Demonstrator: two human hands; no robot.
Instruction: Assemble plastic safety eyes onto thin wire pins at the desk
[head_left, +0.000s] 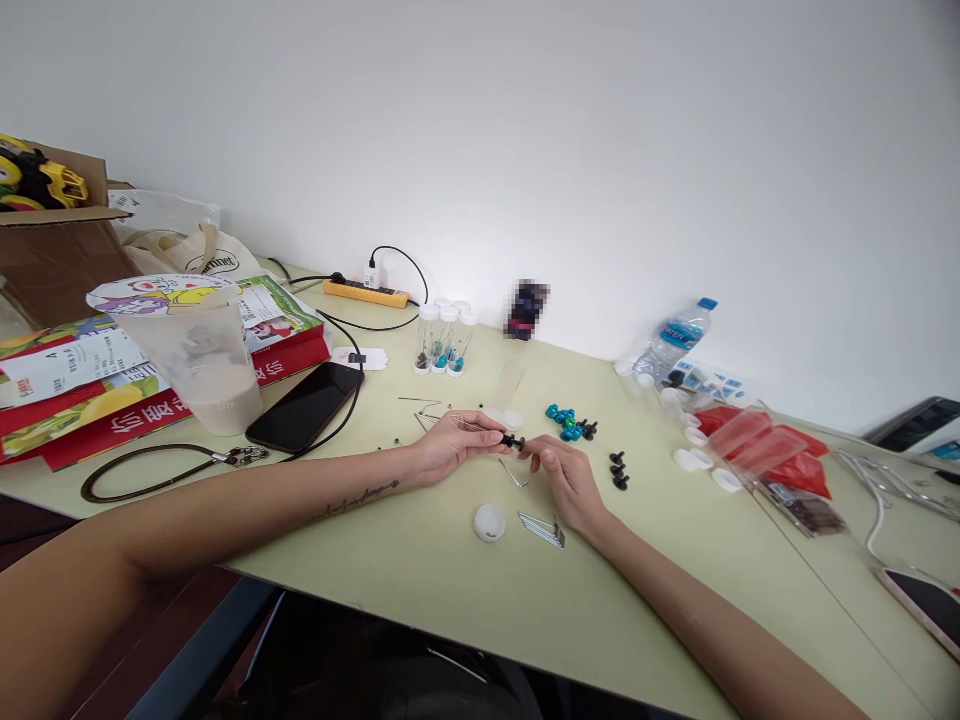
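Left hand [450, 442], right hand [568, 482] pinch one black peg [513, 441]; three loose pegs [618, 469] nearby.

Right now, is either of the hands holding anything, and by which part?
A small black part, pinched between both hands: the left hand grips its left end with the fingertips, the right hand its right end. Its shape is too small to tell.

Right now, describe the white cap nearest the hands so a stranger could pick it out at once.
On the pale green table, find the left hand and right hand pinching a small black part at the middle. Just nearer the front edge lies the white cap, left of a fan of metal keys. Unlike the other white caps by the red bags, it lies alone.
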